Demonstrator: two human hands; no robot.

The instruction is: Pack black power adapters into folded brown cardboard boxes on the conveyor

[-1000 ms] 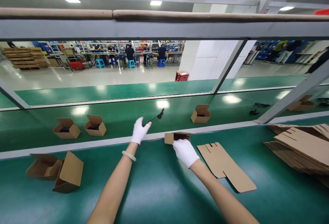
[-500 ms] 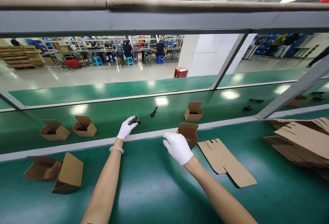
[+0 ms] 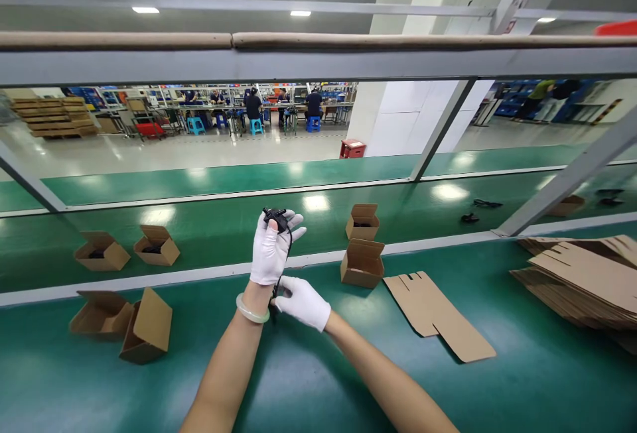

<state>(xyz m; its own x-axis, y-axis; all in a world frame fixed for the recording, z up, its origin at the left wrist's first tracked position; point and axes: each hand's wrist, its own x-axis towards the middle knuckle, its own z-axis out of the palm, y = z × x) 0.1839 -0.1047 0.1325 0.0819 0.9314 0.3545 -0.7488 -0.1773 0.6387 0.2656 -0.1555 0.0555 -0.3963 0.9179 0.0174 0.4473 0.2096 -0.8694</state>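
My left hand (image 3: 269, 250), in a white glove, is raised with its palm up and thumb closed over a black power adapter (image 3: 277, 220). The adapter's black cable (image 3: 289, 247) runs down past the palm. Just below, my right hand (image 3: 302, 304), also gloved, pinches the lower part of that cable near the left wrist; its fingertips are partly hidden. To the right stands an open cardboard box (image 3: 362, 272) with nothing visible inside. A flat, notched cardboard blank (image 3: 438, 317) lies further right on the green work surface (image 3: 318, 380).
Two open boxes (image 3: 99, 320) sit at left. Beyond the white rail, the green belt (image 3: 213, 234) carries boxes with black contents and loose black adapters (image 3: 469, 218). A stack of cardboard blanks (image 3: 582, 280) lies at right. A slanted metal post (image 3: 572, 168) and overhead beam (image 3: 348, 63) frame the bench.
My left hand has lifted the adapter off the belt and drawn it nearer, turning palm up. My right hand has moved left from beside the open box to the cable. The view has tilted up slightly.
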